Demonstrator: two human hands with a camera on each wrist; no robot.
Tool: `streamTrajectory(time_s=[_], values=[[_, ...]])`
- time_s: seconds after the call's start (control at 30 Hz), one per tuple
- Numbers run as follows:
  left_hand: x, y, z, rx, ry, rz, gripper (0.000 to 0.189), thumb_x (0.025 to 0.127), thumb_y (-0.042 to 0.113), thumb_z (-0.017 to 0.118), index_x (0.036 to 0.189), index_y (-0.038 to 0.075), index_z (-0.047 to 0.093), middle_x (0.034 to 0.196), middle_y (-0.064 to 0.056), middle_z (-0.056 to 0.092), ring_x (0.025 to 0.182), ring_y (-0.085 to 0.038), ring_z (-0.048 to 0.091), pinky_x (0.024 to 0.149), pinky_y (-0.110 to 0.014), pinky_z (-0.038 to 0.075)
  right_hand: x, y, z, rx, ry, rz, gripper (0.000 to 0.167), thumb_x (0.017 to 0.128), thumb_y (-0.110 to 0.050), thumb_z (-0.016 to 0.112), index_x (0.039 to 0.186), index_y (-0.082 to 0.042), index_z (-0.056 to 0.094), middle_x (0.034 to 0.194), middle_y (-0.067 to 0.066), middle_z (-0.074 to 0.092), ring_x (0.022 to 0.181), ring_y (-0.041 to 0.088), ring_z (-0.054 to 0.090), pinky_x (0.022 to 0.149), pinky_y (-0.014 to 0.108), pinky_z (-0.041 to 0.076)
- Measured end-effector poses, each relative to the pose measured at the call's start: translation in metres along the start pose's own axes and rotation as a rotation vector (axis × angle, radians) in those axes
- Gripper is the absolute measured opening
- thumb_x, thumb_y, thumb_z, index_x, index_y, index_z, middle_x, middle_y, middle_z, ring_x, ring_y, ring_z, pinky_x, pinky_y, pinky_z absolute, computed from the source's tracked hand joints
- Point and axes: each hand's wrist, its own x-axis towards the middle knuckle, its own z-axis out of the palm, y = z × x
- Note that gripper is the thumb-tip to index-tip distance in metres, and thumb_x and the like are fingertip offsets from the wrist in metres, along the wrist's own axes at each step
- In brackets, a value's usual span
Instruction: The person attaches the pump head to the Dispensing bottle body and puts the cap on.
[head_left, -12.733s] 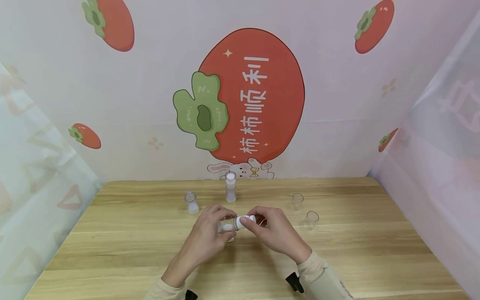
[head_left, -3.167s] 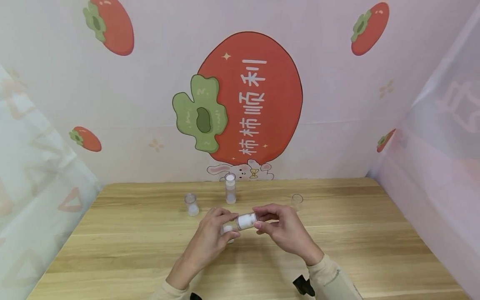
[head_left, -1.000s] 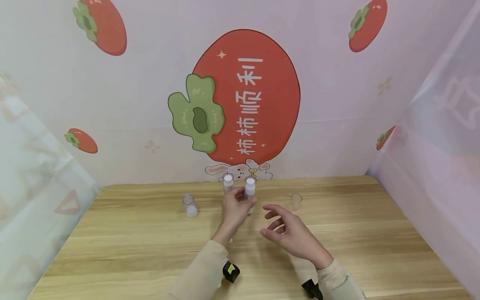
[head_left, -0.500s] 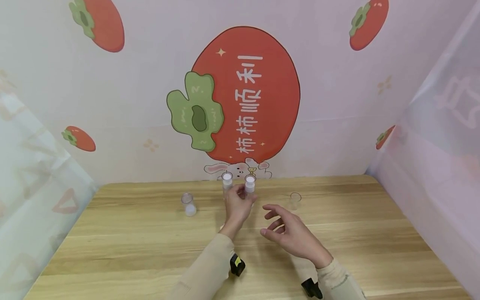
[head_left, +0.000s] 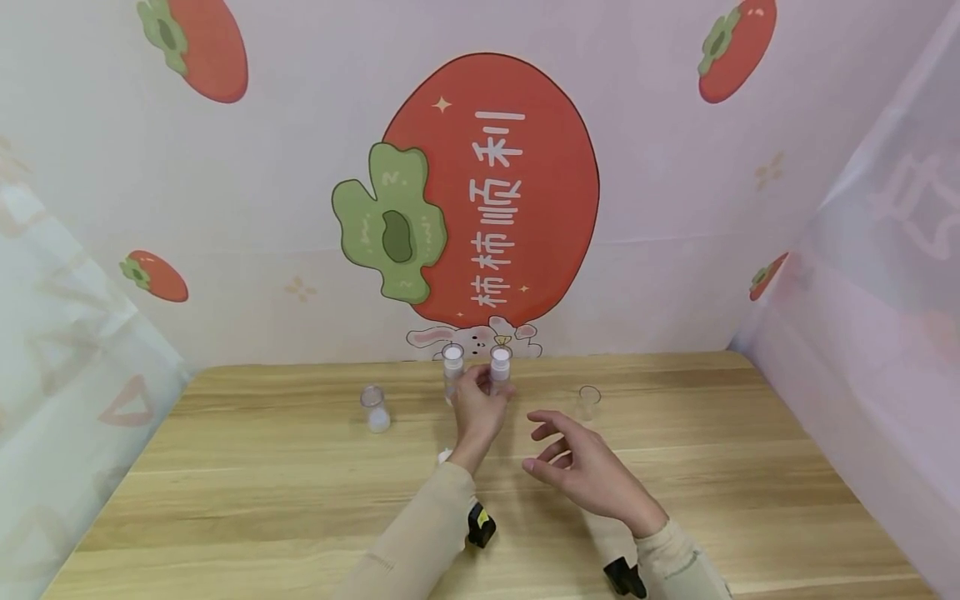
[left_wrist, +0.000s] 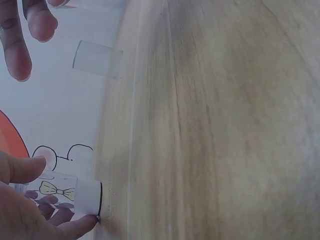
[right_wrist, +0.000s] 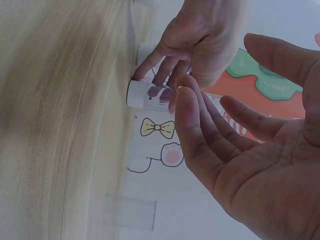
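Observation:
At the back of the table my left hand holds a clear cylindrical bottle with white parts and a clear cover over its top. It is upright in the head view, to the right of a similar capped bottle. In the left wrist view, fingers and thumb curl round the bottle's clear middle, and its white base is close to the tabletop. My right hand hovers to the right with fingers loosely bent, holding nothing; the right wrist view shows its palm.
A shorter clear container with a white bottom stands at the left. One clear cap stands at the back right. A small white piece shows beside my left wrist. A printed cloth wall rises behind the table.
Two clear caps stood at the right; one went onto the bottle held in both hands. The right hand let go, and the left carried the bottle to the back beside the other.

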Motion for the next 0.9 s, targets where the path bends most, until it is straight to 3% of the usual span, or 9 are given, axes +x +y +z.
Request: streamTrajectory(time_s=[0.3,0.53,0.9], values=[[-0.0003,0.0015,-0.0012,0.026,-0.014,-0.021,0.043,0.079,0.001,0.084,0.119,-0.004,0.068,0.114,-0.021,0.069,0.111,-0.035,0.066,0.099,-0.048,0.051,-0.0006,-0.0001,-0.0014,-0.011,-0.006,0.009,0.056,0.094,-0.026,0.075,0.142,-0.01,0.052,0.119,0.007,0.063,0.092,0.016,0.068,0.079,0.033,0.057],[-0.0008,0.0016,-0.0015,0.055,-0.015,-0.015,0.037,0.08,0.003,0.084,0.113,-0.006,0.07,0.106,-0.019,0.071,0.103,-0.034,0.067,0.094,-0.05,0.052,-0.0007,-0.0002,-0.0015,-0.004,-0.012,0.004,0.056,0.093,-0.024,0.075,0.142,-0.009,0.052,0.119,0.008,0.063,0.092,0.016,0.068,0.079,0.034,0.057],[0.0014,0.0007,-0.0011,0.051,-0.024,-0.036,0.036,0.082,0.004,0.083,0.114,-0.006,0.07,0.108,-0.019,0.071,0.103,-0.033,0.067,0.095,-0.049,0.052,-0.0001,0.001,0.0002,-0.001,-0.023,-0.006,0.055,0.093,-0.023,0.075,0.142,-0.009,0.052,0.119,0.01,0.063,0.092,0.017,0.068,0.078,0.033,0.057]])
